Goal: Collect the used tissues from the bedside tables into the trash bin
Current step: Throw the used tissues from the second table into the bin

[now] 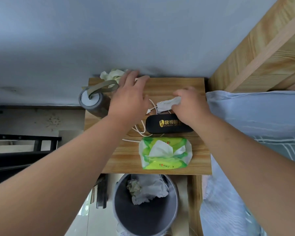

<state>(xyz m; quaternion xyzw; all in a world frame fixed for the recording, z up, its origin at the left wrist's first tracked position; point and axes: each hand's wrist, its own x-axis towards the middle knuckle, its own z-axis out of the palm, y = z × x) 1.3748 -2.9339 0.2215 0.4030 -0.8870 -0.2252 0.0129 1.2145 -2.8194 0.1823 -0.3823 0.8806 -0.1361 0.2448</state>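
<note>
On the wooden bedside table (129, 159) my right hand (189, 106) grips a crumpled white tissue (167, 103) near the middle. My left hand (129, 97) stretches with straight fingers toward a pale yellowish crumpled tissue (111, 74) at the table's back left corner, and holds nothing. Below the table's front edge stands a grey trash bin (174, 201) with crumpled tissues (146, 189) inside it.
A grey bottle with a strap (94, 103) stands at the table's left. A black glasses case (167, 124), a white cable (140, 130) and a green tissue pack (165, 153) lie on the table. A bed with blue bedding (255, 120) is to the right.
</note>
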